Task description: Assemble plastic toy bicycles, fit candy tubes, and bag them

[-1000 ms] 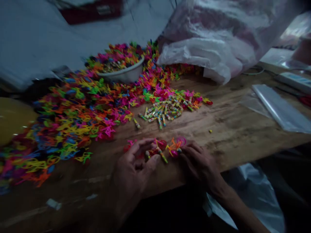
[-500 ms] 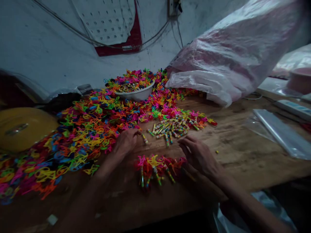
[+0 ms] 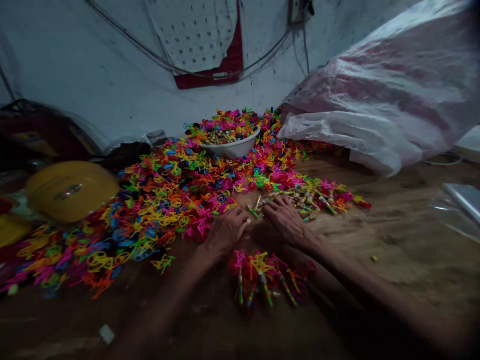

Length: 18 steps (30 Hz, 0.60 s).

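Note:
My left hand (image 3: 227,231) is closed at the front edge of the colourful heap, its fingertips pinched around a small printed tube (image 3: 248,220) of which only a pale end shows. Beside it, my right hand (image 3: 287,221) reaches over the left side of a pile of small printed tubes (image 3: 311,200), fingers stretched forward and down onto them; what lies under the fingertips is hidden. Nearer to me, a row of tubes with bright plastic figure-shaped pieces (image 3: 264,275) on their ends lies on the wooden table (image 3: 345,235).
A heap of bright plastic pieces (image 3: 150,200) covers the left and back. In it stands a white bowl (image 3: 236,147), filled with more. A large plastic bag (image 3: 360,100) leans at the back right. A yellow round object (image 3: 71,192) sits left; clear plastic packaging (image 3: 463,205) lies right.
My right hand has moved left and forward onto the tubes, closer to my left hand. The loose tube beside my left hand is now mostly hidden at its fingertips. The view has turned left.

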Available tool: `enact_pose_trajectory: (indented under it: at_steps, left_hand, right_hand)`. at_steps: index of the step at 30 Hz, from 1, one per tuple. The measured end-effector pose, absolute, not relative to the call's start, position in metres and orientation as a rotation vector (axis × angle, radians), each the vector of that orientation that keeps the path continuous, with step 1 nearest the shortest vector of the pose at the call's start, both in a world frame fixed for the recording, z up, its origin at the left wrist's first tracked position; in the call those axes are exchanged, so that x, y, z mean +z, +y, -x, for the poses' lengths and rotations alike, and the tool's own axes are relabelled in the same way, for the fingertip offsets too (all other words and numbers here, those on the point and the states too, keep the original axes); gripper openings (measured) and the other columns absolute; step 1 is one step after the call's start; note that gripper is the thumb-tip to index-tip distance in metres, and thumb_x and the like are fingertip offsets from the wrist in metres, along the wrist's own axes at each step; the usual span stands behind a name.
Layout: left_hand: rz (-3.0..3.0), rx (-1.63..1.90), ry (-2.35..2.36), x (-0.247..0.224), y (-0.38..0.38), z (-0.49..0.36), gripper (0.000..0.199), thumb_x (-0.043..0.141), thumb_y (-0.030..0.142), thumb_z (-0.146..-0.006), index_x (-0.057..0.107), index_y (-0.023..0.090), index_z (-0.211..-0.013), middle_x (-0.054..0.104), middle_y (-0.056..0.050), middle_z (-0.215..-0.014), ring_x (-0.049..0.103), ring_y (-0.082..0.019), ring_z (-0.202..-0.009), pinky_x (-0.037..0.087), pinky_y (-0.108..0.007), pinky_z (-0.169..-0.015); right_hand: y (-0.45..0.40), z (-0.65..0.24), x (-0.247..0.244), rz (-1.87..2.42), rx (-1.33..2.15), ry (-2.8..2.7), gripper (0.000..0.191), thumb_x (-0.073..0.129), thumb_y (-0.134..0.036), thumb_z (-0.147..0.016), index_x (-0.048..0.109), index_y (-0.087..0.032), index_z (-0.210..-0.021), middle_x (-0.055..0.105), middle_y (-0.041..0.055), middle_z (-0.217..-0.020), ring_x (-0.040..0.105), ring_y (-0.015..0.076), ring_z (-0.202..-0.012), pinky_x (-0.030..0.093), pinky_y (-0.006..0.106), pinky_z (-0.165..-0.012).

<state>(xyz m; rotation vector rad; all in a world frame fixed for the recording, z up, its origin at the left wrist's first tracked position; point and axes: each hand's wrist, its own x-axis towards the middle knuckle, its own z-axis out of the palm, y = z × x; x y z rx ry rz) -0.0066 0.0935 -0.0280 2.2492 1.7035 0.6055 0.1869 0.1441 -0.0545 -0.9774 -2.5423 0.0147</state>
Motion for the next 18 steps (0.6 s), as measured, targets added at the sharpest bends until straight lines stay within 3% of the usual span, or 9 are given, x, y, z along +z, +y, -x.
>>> enact_pose_trajectory:
  at_steps: [4,7,12,15,18]
  left_hand:
    - [-1.967,0.891,1.736,-0.014,0.083,-0.017,0.012,0.049,0.027,-0.084,0.054,0.017,-0.09,0.065,-0.005,-0.083,0.062,-0.018,-0.078,0.048,-0.03,-0.072]
    - [-1.798,0.997,1.628,-0.01,0.076,-0.044,0.018,0.043,0.03,-0.087,0.051,0.016,-0.095,0.068,-0.004,-0.08,0.065,-0.013,-0.067,0.05,-0.023,-0.06]
    - [-1.797,0.928,1.515,-0.015,0.072,-0.054,0.017,0.051,0.028,-0.083,0.061,0.017,-0.09,0.069,-0.002,-0.073,0.064,-0.013,-0.06,0.049,-0.021,-0.054]
    - [-1.856,0.853,1.707,-0.018,0.084,-0.023,0.016,0.055,0.025,-0.08,0.066,0.019,-0.09,0.069,-0.003,-0.074,0.063,-0.016,-0.065,0.049,-0.026,-0.061]
    - [-1.917,0.79,2.008,-0.019,0.106,0.015,0.019,0.054,0.027,-0.08,0.065,0.018,-0.094,0.067,-0.01,-0.092,0.061,-0.023,-0.086,0.046,-0.036,-0.08]
  right_hand:
    - [0.119,-0.19,-0.033,0.946,0.456,-2.097,0.015,0.033,-0.025,-0.095,0.046,-0.018,-0.101,0.054,0.0045,-0.083,0.05,0.0167,-0.073,0.041,0.029,-0.068]
    - [0.1,-0.191,-0.028,0.887,0.724,-1.948,0.015,0.032,-0.03,-0.096,0.042,-0.02,-0.099,0.051,0.0015,-0.079,0.049,0.014,-0.067,0.041,0.026,-0.062]
    - [0.088,-0.217,-0.032,1.0,0.707,-2.101,0.019,0.034,-0.034,-0.095,0.045,-0.02,-0.086,0.05,0.0006,-0.073,0.046,0.0129,-0.062,0.04,0.024,-0.057]
    - [0.09,-0.246,-0.039,1.13,0.601,-2.08,0.021,0.039,-0.036,-0.093,0.044,-0.021,-0.079,0.046,-0.0011,-0.066,0.042,0.0125,-0.055,0.035,0.024,-0.05]
    - [0.092,-0.269,-0.05,1.196,0.549,-1.956,0.026,0.045,-0.041,-0.089,0.042,-0.022,-0.072,0.039,-0.002,-0.062,0.039,0.0129,-0.054,0.032,0.024,-0.047]
